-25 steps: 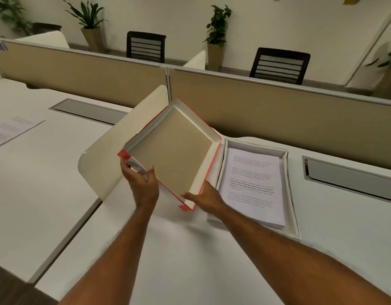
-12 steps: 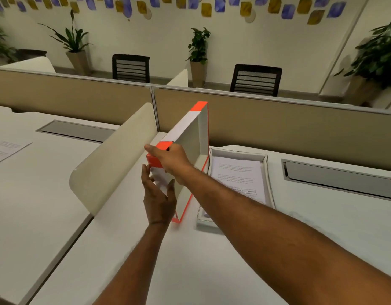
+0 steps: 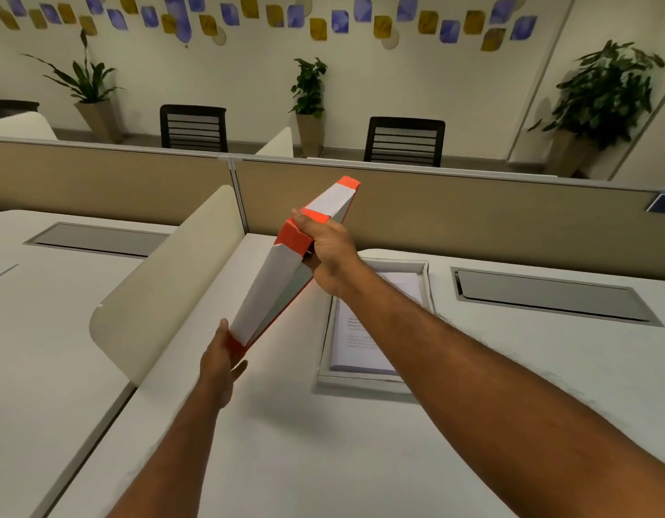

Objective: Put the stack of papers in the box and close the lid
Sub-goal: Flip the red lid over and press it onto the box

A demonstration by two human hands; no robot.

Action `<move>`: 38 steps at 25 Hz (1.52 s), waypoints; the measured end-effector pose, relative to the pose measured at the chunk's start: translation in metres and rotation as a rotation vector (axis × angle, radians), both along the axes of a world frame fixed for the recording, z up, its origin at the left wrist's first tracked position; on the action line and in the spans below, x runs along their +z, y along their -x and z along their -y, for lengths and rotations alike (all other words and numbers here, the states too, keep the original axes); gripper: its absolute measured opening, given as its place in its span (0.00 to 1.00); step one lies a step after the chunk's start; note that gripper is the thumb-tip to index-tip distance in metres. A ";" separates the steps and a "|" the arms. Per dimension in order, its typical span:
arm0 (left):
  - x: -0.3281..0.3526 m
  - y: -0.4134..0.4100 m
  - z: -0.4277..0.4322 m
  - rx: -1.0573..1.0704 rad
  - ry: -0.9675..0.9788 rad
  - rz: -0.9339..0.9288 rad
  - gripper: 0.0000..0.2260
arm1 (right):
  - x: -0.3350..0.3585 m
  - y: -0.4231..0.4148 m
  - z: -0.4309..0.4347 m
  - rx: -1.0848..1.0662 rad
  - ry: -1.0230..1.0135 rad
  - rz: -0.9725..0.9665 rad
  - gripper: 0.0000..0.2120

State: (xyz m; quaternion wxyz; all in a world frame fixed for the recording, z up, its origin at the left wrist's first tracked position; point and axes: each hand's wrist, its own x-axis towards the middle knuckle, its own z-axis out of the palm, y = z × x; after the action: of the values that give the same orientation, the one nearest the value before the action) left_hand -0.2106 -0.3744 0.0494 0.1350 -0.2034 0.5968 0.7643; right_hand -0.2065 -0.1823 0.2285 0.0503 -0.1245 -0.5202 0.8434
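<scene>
The red and white box lid (image 3: 271, 286) hangs tilted on edge above the white desk, just left of the open grey box (image 3: 361, 381). My right hand (image 3: 329, 252) grips the lid's upper red corner. My left hand (image 3: 220, 362) holds its lower corner from below. The stack of printed papers (image 3: 355, 342) lies flat inside the box; my right forearm crosses over part of it.
A cream curved divider panel (image 3: 162, 289) stands left of the lid. Beige partition walls (image 3: 473, 214) run along the desk's far edge. Grey cable hatches (image 3: 548, 295) sit right and left. Chairs and potted plants stand beyond.
The lid has turned from showing its brown inside to edge-on, and has risen and tilted toward the box. My right hand moved from its lower edge to its top corner.
</scene>
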 end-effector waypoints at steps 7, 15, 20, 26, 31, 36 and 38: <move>0.032 0.015 -0.037 0.071 -0.339 -0.071 0.22 | 0.012 -0.028 -0.071 -0.026 0.013 0.100 0.11; 0.061 0.011 -0.096 -0.082 -0.041 -0.256 0.10 | -0.014 -0.058 -0.151 -0.192 -0.460 0.313 0.09; 0.063 0.007 -0.127 -0.193 0.089 -0.370 0.07 | -0.041 -0.077 -0.185 -0.254 -0.399 0.326 0.12; 0.052 0.004 -0.150 -0.245 0.258 -0.404 0.14 | -0.079 -0.092 -0.204 -0.266 -0.431 0.310 0.11; 0.023 -0.014 -0.146 -0.329 0.330 -0.444 0.18 | -0.119 -0.109 -0.206 -0.234 -0.482 0.255 0.06; -0.013 -0.027 -0.135 -0.368 0.370 -0.392 0.18 | -0.160 -0.127 -0.205 -0.180 -0.512 0.249 0.18; -0.024 -0.033 -0.129 -0.404 0.357 -0.372 0.17 | -0.173 -0.134 -0.206 -0.152 -0.504 0.249 0.21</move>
State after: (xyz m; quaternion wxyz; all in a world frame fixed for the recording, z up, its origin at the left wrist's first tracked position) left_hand -0.1778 -0.2450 0.0254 0.1346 0.0418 0.7642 0.6294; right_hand -0.0727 0.0239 0.0551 0.0786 -0.2492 -0.7047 0.6596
